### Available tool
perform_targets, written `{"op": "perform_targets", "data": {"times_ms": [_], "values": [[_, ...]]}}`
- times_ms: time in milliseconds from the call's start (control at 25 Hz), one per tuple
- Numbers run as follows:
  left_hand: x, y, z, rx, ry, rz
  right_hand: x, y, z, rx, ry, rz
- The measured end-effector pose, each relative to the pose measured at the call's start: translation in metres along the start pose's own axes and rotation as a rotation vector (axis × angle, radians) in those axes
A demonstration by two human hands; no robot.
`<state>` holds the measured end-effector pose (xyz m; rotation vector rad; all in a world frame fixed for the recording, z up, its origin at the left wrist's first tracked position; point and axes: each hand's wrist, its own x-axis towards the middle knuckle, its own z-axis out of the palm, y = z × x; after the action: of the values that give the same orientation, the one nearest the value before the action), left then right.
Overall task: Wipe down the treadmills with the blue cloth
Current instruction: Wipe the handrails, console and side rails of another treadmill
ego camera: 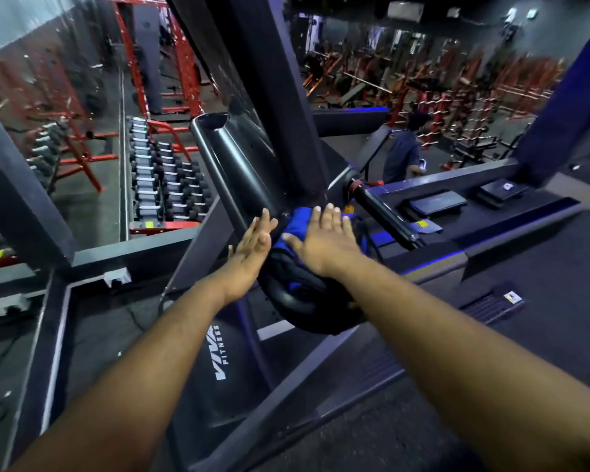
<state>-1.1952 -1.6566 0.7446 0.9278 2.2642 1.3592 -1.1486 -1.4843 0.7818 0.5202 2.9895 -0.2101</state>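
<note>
Dim gym, dumbbell rack [164, 175] beyond; right hand [321, 247] flat, fingers straight, on blue cloth [298, 221] atop treadmill [239, 185].

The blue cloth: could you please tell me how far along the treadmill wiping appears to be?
Done: cannot be told; no surface shows clear wipe marks. In hand: the right hand presses the blue cloth flat on this treadmill's handrail by its upright, while the left hand rests open beside it. Left: the neighbouring treadmill appears untouched.
</note>
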Motion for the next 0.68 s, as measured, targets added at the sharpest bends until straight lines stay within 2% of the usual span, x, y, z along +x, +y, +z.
{"op": "perform_targets", "data": {"times_ms": [80,200,280,360,440,560,640,680], "values": [[-0.002,0.003,0.001,-0.138,-0.001,-0.043,-0.016,-0.025,0.007,0.068,-0.014,-0.085],[-0.008,0.012,0.003,-0.308,0.04,-0.077,-0.052,-0.019,0.007,0.046,0.066,-0.36],[-0.011,0.017,0.006,-0.28,0.069,-0.115,-0.076,0.012,0.006,-0.008,0.205,-0.558],[-0.009,0.016,0.005,-0.163,0.056,-0.092,-0.083,0.049,0.004,-0.04,0.272,-0.647],[-0.007,0.01,0.004,-0.106,0.035,-0.054,-0.078,0.05,0.0,-0.066,0.238,-0.571],[-0.003,0.004,0.002,-0.174,-0.003,-0.067,-0.06,-0.009,-0.005,-0.152,0.131,-0.349],[-0.001,0.003,0.003,-0.212,-0.03,-0.067,-0.061,-0.029,0.005,-0.13,0.165,-0.285],[-0.001,0.002,0.002,-0.201,-0.027,-0.061,-0.069,-0.024,0.01,-0.101,0.238,-0.297]]}}
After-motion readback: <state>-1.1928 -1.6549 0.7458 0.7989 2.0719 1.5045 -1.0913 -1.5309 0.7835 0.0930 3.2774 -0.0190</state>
